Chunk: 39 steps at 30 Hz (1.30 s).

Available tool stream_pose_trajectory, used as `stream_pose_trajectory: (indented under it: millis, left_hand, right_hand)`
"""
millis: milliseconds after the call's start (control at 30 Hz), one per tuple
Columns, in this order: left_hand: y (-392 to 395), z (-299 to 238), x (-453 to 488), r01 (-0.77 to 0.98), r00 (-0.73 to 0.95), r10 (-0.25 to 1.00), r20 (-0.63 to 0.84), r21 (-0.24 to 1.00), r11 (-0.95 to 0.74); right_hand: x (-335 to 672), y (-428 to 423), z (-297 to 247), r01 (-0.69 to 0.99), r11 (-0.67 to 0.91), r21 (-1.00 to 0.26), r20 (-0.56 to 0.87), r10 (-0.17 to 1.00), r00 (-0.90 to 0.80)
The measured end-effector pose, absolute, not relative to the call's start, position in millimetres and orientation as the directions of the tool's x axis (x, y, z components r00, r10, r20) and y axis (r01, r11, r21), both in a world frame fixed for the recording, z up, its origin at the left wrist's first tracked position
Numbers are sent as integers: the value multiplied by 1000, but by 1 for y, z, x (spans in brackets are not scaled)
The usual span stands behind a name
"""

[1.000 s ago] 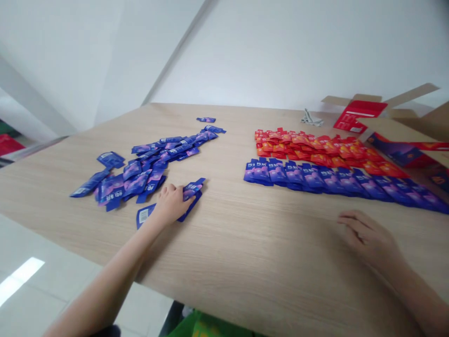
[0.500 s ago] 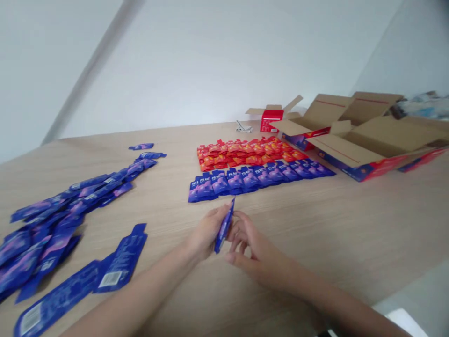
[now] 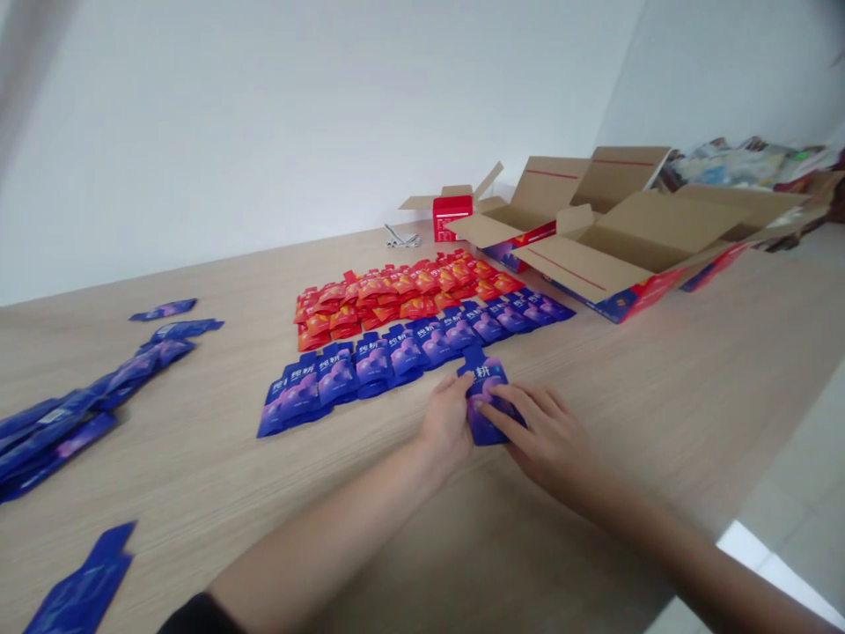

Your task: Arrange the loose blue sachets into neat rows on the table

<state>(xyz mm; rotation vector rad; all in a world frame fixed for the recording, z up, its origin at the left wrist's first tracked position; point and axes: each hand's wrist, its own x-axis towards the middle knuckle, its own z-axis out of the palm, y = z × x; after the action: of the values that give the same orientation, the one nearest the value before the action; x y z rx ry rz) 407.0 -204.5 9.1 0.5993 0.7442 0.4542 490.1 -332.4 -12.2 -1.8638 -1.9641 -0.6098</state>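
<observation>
Just below the blue row (image 3: 396, 370) on the table (image 3: 660, 405), the left hand (image 3: 445, 427) and right hand (image 3: 545, 431) are pinching a blue pouch (image 3: 487, 409) between them.
Its spout is pointing away from the person, its long axis leaning slightly left; its glossy blue-purple face is showing white characters, 纯耕, while the right hand is spreading across its lower corner.

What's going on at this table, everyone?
A person's left hand and right hand hold a blue pouch on a wooden table, just in front of a neat row of blue pouches. Behind that row lie rows of red-orange pouches. More blue pouches lie loose to the left, and open cardboard boxes stand to the right.
</observation>
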Motion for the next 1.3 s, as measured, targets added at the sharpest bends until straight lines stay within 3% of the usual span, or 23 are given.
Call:
stream_pose_trajectory:
  millis: [200,300,467,667,733,867,1300]
  left_hand:
    - [-213,-2,430,-207,606,612,-508,643,738]
    - [-215,-7,432,-117,622,581,-525,672,731]
    - [-203,-18,414,109,764,343,-546,634,766]
    - [-177,-40,388,216,915,62,-398,615,759]
    - [-174,-42,387,248,934,-14,-357,621,744]
    - [-173,-42,390,273,947,-88,-308,633,725]
    - [-173,-45,389,277,950,-112,-293,617,737]
  right_hand:
    - [522,-343,-17,990,116,79,530,836,-140]
    - [534,-346,-13,988,140,69,568,808,-154]
    - [581,-345,-17,1000,-8,3,718,696,4]
    - [649,-326,-36,932,-157,-328,825,433,363]
    - [667,-313,-40,914,-153,-376,824,395,406]
    - [694,-288,-45,909,-160,-386,808,417,416]
    - [722,-259,-61,936,-7,-353,781,549,298]
